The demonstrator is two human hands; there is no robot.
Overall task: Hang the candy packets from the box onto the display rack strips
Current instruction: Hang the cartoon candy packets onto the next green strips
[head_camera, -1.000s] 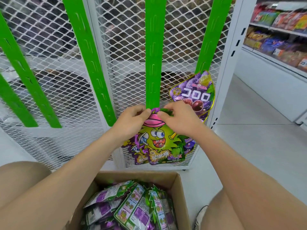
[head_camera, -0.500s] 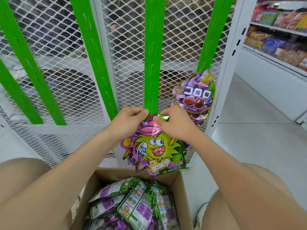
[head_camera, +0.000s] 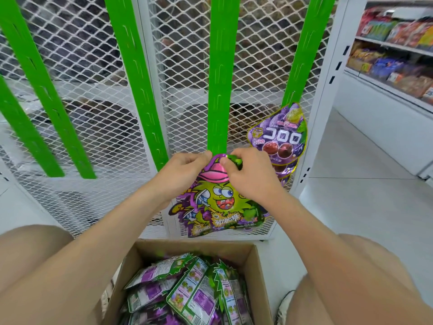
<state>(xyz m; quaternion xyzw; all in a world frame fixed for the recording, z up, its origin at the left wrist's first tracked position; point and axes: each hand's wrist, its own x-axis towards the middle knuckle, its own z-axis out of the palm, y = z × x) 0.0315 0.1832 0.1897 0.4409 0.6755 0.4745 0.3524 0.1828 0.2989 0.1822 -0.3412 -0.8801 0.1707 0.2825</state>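
Head view, item by item.

Candy packet (head_camera: 218,202), green and purple, cartoon face outward: hanging upright from both hands, its top edge meeting the lower end of the middle green strip (head_camera: 220,90). It is being held by the top, likely so that its hanging hole, hidden under the fingers, is lining up with a hook on the strip.

Left hand (head_camera: 185,174): fingers curled, pinching the packet's top-left corner, apparently steadying it against the strip.

Right hand (head_camera: 248,177): thumb and fingers pinching the top edge beside a small green tab (head_camera: 235,159), probably working that tab through the hole. Whether it is through cannot be told.

Purple packets (head_camera: 278,139): hanging stacked at the bottom of the right strip (head_camera: 302,55), suggesting the strips are being filled from the bottom upward.

Box (head_camera: 199,249), cardboard, open: sitting on the floor between the person's knees, directly under the hands, keeping more packets (head_camera: 187,292) within reach.

Mesh rack (head_camera: 187,66), white: carrying the strips.

Shelves (head_camera: 393,45): standing off to the right, stocked.
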